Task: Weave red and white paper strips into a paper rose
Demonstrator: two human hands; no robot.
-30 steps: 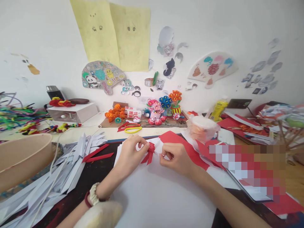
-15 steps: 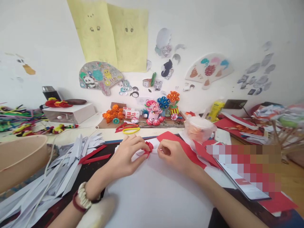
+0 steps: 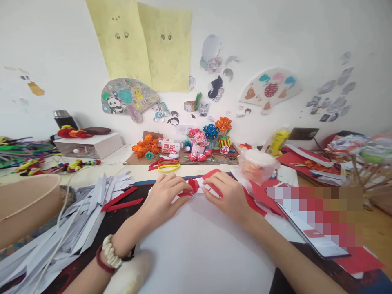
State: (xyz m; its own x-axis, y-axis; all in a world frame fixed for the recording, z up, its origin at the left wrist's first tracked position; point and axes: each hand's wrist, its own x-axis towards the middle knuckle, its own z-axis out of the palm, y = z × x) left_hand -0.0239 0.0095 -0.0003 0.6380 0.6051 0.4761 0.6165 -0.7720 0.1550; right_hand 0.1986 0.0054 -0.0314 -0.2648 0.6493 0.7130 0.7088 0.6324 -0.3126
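Between finger and thumb, my left hand (image 3: 168,191) pinches a small folded red paper piece (image 3: 193,185), with a bit of white showing by the thumb. My right hand (image 3: 226,191) is just to the right of it, thumb and fingers apart, with nothing visible between them. Both hands are over the far edge of a large white sheet (image 3: 208,245). Beyond the right hand lies red paper (image 3: 214,172), partly covered by it. Two red paper strips (image 3: 124,200) lie left of my left hand.
White paper strips (image 3: 92,216) are heaped at the left beside a beige tub (image 3: 30,204). A phone (image 3: 318,237) and a lidded plastic cup (image 3: 259,163) stand or lie at the right. Yellow-handled scissors (image 3: 169,168) and craft flowers (image 3: 199,143) are at the back.
My right hand's thumb and fingers have spread from a closed pinch. The red piece has turned slightly in my left hand and now stands a little higher.
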